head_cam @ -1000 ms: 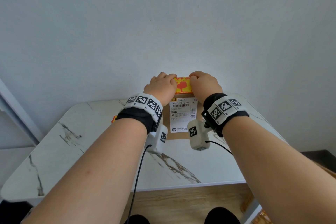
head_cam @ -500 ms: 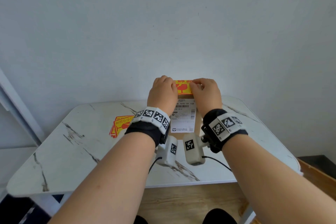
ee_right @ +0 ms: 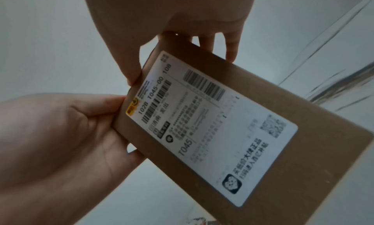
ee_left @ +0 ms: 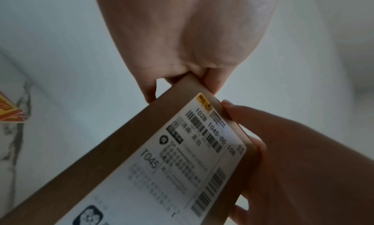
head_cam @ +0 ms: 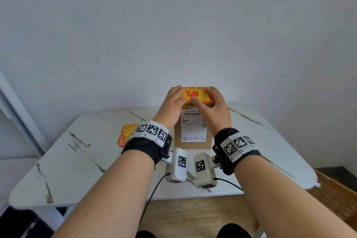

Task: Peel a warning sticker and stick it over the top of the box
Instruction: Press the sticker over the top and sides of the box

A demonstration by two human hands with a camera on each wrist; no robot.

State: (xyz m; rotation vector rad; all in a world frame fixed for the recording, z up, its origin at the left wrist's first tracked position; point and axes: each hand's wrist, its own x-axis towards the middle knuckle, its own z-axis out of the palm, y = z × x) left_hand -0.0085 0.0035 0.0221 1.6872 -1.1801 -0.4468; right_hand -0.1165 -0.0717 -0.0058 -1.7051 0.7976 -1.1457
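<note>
A brown cardboard box [head_cam: 193,146] stands upright on the table, its white shipping label [head_cam: 193,129] facing me. A yellow and red warning sticker [head_cam: 197,94] lies on its top face. My left hand [head_cam: 173,98] rests on the sticker's left part with fingers laid flat. My right hand [head_cam: 212,102] covers the right part, its thumb stretched along the sticker's front edge. In the left wrist view the left hand [ee_left: 182,36] meets the box [ee_left: 121,140] at its top corner. The right wrist view shows the right hand [ee_right: 172,20] over the box [ee_right: 303,100], fingers reaching behind it.
A small stack of spare warning stickers [head_cam: 125,131] lies on the white marble-pattern table [head_cam: 77,160] left of the box. A plain wall stands close behind the box. Wooden floor shows below the table's near edge.
Both hands have flattened out on the box top from curled postures. The right thumb now lies across the sticker's front edge, and more of the sticker shows between the hands.
</note>
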